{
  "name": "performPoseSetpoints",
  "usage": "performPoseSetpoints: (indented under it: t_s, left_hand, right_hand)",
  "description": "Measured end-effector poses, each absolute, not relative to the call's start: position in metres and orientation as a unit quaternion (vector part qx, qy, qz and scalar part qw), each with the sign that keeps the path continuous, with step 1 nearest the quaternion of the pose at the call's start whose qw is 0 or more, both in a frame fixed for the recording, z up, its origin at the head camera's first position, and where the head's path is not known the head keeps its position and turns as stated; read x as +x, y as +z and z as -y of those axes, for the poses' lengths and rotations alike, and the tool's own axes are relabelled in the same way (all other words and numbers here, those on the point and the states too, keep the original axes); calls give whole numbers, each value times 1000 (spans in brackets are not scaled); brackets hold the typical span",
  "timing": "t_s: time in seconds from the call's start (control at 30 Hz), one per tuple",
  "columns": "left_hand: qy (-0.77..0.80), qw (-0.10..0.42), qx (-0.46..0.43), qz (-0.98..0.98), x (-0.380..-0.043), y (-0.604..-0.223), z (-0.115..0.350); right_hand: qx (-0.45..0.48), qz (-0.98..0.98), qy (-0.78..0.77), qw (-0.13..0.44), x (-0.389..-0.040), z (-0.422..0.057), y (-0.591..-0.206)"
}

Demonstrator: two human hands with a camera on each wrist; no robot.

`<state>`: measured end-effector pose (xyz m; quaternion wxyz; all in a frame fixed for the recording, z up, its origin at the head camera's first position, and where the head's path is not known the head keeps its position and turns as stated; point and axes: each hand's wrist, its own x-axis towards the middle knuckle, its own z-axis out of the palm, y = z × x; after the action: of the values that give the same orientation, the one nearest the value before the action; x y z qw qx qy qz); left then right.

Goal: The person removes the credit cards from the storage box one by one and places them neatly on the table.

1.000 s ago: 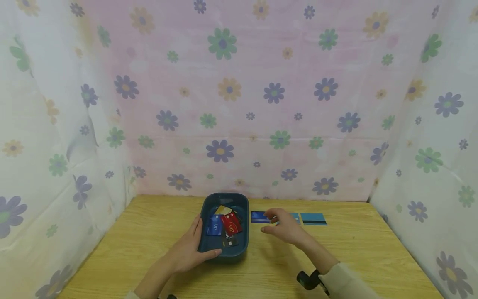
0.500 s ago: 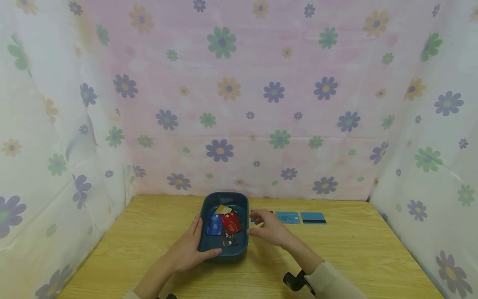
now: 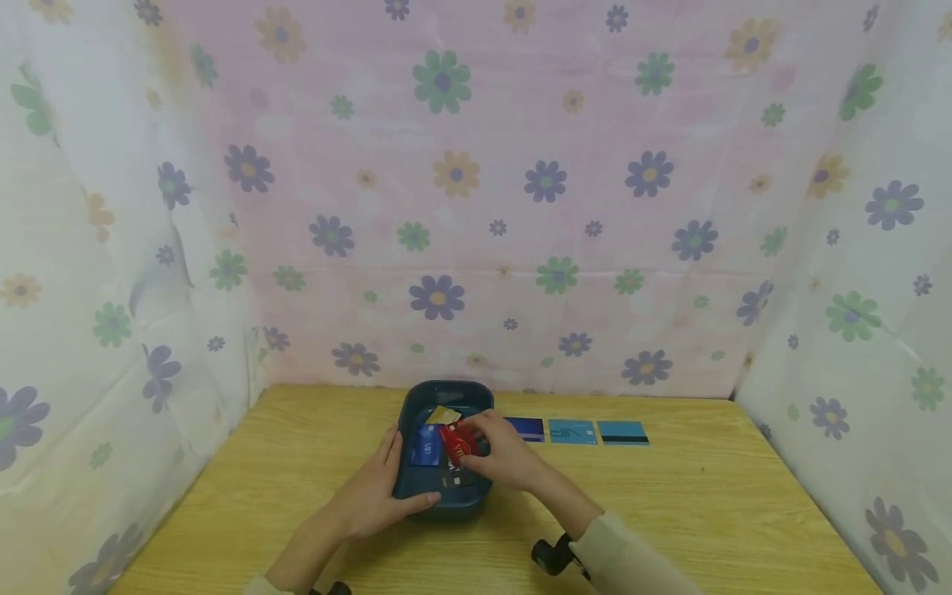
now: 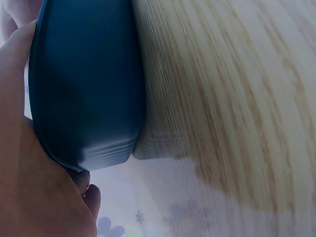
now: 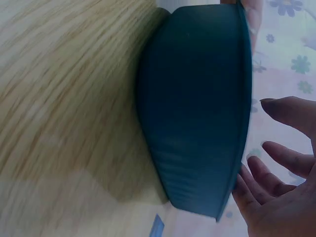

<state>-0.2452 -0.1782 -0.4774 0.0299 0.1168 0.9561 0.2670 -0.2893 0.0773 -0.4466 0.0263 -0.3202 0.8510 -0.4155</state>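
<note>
One red VIP card (image 3: 456, 443) lying under the right hand (image 3: 502, 453)

Thumb and fingers are standing apart at the card; whether they are touching it, I cannot tell. The left hand (image 3: 368, 500) is gripping the dark teal bin (image 3: 424, 481) around its near-left corner. The red card is lying mid-bin, a blue VIP card (image 3: 426, 448) toward the left edge. Three blue cards (image 3: 573, 431) are lying rightward, near the far edge of the wooden table (image 3: 706, 496).
</note>
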Motion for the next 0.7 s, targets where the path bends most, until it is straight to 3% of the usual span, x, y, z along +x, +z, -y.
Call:
performPoseSetpoints:
  t_s: [0.7]
  left_hand:
    - [266,27,124,-956,-246,-480,179]
  right_hand:
    - [-166,-918,-360,13,-301,-10,-460]
